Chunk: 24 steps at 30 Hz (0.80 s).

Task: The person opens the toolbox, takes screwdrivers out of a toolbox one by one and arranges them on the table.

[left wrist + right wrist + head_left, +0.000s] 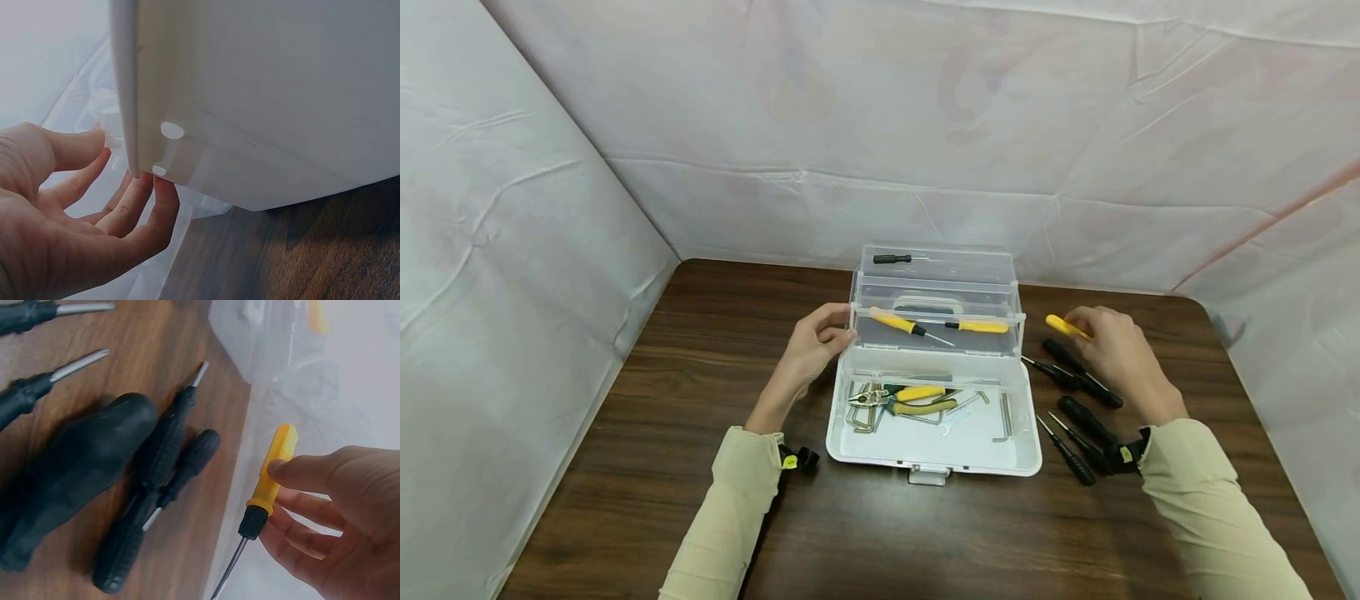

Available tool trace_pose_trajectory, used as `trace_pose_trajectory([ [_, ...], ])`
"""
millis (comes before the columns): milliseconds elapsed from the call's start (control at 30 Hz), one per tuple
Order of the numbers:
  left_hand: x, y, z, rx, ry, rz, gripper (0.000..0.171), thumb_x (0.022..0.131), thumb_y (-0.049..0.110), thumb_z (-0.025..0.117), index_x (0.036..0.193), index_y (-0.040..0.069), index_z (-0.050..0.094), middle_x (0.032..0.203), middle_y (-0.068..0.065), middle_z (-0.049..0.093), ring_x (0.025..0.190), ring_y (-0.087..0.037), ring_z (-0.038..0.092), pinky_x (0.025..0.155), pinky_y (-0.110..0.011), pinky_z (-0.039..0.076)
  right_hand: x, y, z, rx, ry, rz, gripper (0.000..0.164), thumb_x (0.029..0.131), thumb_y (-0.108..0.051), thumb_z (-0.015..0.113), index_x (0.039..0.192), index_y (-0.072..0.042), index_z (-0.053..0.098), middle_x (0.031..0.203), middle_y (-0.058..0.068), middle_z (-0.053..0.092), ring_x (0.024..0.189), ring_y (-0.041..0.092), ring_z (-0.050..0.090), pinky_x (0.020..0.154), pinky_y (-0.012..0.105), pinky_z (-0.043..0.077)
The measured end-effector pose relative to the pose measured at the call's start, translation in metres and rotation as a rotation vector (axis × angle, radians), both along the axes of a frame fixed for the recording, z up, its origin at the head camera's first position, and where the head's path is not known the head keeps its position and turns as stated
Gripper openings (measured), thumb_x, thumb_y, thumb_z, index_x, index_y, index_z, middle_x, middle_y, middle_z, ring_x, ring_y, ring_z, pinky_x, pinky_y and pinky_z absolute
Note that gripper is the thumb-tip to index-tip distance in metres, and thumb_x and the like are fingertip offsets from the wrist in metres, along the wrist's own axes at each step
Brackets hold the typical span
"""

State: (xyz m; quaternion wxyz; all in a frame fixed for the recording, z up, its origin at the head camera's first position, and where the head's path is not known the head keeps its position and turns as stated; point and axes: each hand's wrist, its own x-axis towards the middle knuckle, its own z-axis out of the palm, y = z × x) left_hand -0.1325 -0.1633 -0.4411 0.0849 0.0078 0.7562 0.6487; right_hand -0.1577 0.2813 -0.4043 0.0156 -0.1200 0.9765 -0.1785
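Note:
A toolbox (934,454) with a white base and clear lid stands unlatched on the table, its lid raised at the back. My left hand (815,348) holds the left edge of the clear lid (936,265), thumb on one side and curled fingertips on the other. To the right of the box, my right hand (1116,346) pinches a screwdriver (279,450) by its yellow handle, the shaft pointing down in the right wrist view. Two yellow screwdrivers (895,322) and a small black one (892,259) lie in the lid's compartments.
Pliers (925,408), several hex keys (1006,417) and a small wrench (955,421) lie in the white base. Several black-handled screwdrivers (1067,450) are spread on the dark wooden table (715,350) right of the box. White sheeting (820,125) hangs behind and at both sides.

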Motion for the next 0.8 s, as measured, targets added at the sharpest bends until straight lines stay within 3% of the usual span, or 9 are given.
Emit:
trace_pose_trajectory([
  [333,0.0,0.0,-0.001,-0.01,0.002,0.001,0.047,0.103,0.004,0.065,0.148,0.011,0.055,0.141,-0.019,0.06,0.107,-0.014,0.07,0.089,-0.026,0.057,0.001,0.013,-0.017,0.002,-0.029,-0.04,0.031,0.098,-0.004,0.066,0.127,0.007,0.065,0.119,0.034,0.068,0.095,0.046,0.067,0.077,0.061,0.053],
  [600,0.0,0.0,-0.001,-0.017,-0.005,0.003,0.047,0.102,0.004,0.065,0.148,0.012,0.056,0.141,-0.018,0.06,0.107,-0.015,0.07,0.087,-0.026,0.058,0.003,0.021,-0.028,-0.004,-0.036,-0.056,0.027,0.097,-0.001,0.067,0.122,0.008,0.067,0.107,0.033,0.069,0.077,0.034,0.065,0.064,0.047,0.053],
  [800,0.0,0.0,-0.002,-0.018,-0.005,0.006,0.047,0.102,0.004,0.066,0.147,0.012,0.056,0.141,-0.018,0.06,0.108,-0.014,0.069,0.087,-0.026,0.057,0.003,0.027,-0.036,0.0,-0.047,-0.062,0.025,0.098,-0.002,0.067,0.121,0.007,0.067,0.106,0.032,0.07,0.082,0.04,0.068,0.066,0.054,0.054],
])
